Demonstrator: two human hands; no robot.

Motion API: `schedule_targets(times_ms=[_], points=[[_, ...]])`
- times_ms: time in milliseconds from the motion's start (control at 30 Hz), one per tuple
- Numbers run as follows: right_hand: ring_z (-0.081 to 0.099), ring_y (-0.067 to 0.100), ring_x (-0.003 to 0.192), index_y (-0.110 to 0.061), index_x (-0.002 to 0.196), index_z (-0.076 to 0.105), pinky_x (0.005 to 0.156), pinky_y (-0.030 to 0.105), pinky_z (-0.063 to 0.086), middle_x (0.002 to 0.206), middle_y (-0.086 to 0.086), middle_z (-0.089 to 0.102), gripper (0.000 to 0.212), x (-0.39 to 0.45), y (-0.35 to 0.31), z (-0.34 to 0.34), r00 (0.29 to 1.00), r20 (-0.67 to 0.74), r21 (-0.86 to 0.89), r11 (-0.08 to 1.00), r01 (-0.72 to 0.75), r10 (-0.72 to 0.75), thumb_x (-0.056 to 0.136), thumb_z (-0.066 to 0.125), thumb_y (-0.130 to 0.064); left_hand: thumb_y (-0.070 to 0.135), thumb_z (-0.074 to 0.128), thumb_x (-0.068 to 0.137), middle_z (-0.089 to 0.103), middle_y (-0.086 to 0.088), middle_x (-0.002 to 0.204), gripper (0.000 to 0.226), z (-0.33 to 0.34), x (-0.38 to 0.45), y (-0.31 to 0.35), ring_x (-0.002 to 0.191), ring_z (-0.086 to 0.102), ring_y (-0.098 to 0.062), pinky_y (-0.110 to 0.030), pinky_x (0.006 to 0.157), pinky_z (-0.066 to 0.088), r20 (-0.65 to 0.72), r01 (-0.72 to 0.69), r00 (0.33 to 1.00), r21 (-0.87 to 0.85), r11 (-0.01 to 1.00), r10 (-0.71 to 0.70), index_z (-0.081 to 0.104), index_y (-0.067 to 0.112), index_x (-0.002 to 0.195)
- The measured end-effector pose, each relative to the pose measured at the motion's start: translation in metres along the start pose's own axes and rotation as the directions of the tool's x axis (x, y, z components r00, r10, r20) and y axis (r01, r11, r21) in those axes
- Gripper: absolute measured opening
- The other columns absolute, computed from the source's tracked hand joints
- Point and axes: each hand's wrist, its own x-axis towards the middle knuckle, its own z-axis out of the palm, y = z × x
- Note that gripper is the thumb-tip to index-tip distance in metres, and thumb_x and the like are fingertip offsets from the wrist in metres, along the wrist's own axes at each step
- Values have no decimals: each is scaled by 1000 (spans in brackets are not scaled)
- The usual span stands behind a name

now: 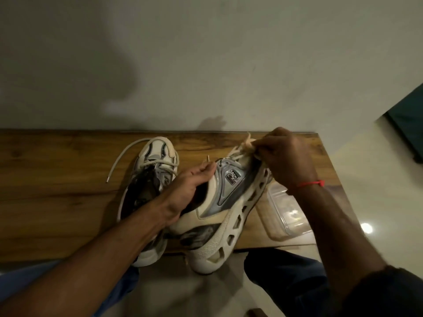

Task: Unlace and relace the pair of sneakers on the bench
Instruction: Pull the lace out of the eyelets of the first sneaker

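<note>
Two cream and silver sneakers lie on the wooden bench (57, 179). The left sneaker (158, 156) lies flat, toe to the wall, and its loose lace (121, 156) curls out to the left. The right sneaker (229, 202) is tipped on its side with the sole facing right. My left hand (194, 179) holds its collar and pinches a lace end with a metal tip between thumb and finger. My right hand (283, 156) pinches the cream lace (247, 143) near the toe eyelets.
A clear plastic container (288, 213) lies on the bench just right of the tipped sneaker, under my right forearm. The bench backs onto a plain wall and ends at the right, where glossy floor shows. My knees are at the front edge.
</note>
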Motion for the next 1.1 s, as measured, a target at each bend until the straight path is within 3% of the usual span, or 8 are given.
schedule_targets(times_ms=[100,233,300,467,567,667,900,1100], points=[[60,7,89,-18,102,77,74,6,37,100,-11,59,16,-8,-14,8,965,243,88,993,82,-101,88,72,-13,33,52,100,72,33,95,21,3,3,-7,105,60,16,-19,95,39,-20,1,1000,15,1000,-1,73,31,97],[61,5,92,-22,103,76,72,6,41,99,-14,59,16,-7,-11,12,948,308,116,992,46,-80,88,74,-19,38,54,101,72,6,125,29,-2,10,-4,122,62,-12,-37,106,46,-80,62,995,21,998,-60,65,31,127],[62,9,94,-21,103,76,70,9,40,102,-10,62,15,-7,-5,13,961,277,104,994,-16,-14,88,74,-20,38,54,102,73,-2,118,25,-5,11,-1,109,67,-18,-35,83,54,-146,-9,988,262,965,48,68,30,122],[59,8,96,-20,107,74,74,12,44,113,-3,63,18,-10,-13,21,961,274,103,995,11,-39,89,71,-19,45,55,99,58,4,116,33,-13,17,-8,106,56,-14,-31,86,47,-102,-237,768,872,429,632,73,18,105],[58,4,89,-19,105,74,77,16,52,107,-3,64,16,-24,-36,29,938,289,112,980,165,-190,90,69,-17,32,58,102,52,5,131,21,-14,23,-14,120,48,-8,-28,97,39,-160,-287,792,754,591,589,70,15,104],[59,5,84,-16,100,76,73,13,50,100,0,64,13,-45,-63,45,823,372,170,903,393,-429,88,71,-13,27,51,106,61,6,85,19,-17,21,-9,75,55,-2,-29,71,44,-190,-249,891,553,795,412,62,14,96],[53,2,88,-17,101,75,67,0,38,106,1,63,14,-16,-25,44,981,150,32,992,124,-127,88,70,-15,27,45,108,56,5,75,23,-23,22,-4,73,53,-12,-35,72,42,-223,-147,926,529,836,304,58,15,94],[55,2,87,-16,103,74,71,5,44,105,-1,63,16,-30,-49,55,854,350,98,922,375,-385,89,66,-19,26,42,109,66,-18,103,23,-33,22,-2,95,62,-33,-48,84,50,-262,-50,946,459,887,189,60,13,108]])
